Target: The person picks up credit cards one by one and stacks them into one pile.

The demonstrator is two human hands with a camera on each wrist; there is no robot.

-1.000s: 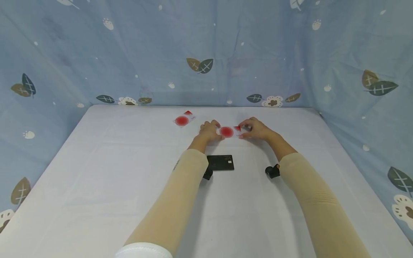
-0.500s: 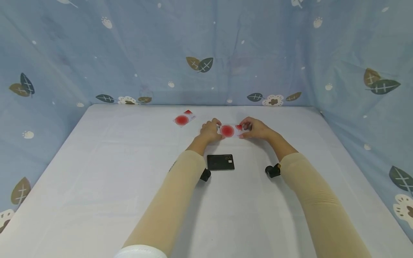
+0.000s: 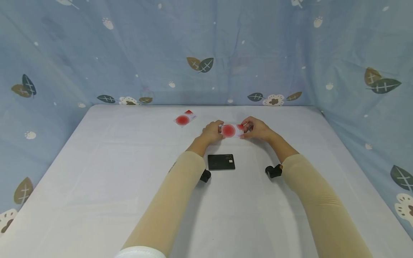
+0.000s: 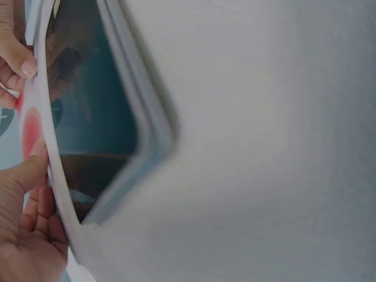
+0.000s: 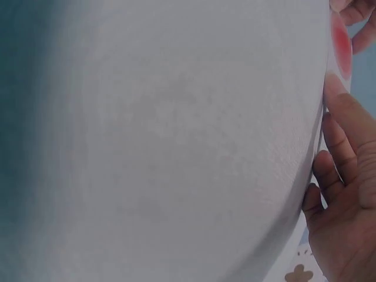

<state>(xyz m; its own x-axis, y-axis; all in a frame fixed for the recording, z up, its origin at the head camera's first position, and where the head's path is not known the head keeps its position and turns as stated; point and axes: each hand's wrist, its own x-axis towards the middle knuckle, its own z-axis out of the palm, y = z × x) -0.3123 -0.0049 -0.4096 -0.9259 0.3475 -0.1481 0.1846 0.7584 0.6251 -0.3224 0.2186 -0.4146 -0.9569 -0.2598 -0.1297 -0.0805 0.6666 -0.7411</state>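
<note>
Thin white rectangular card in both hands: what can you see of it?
The thin white rectangular card, perhaps paper or plastic, bears a large red circle and a smaller red patch at upper right. Its left end is in the left hand's grip, its right in the right hand's grip. Contact with the white table is unclear.

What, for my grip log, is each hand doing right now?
Left hand: holding the left end of the red-and-white card.
Right hand: holding the same card's right end.
</note>
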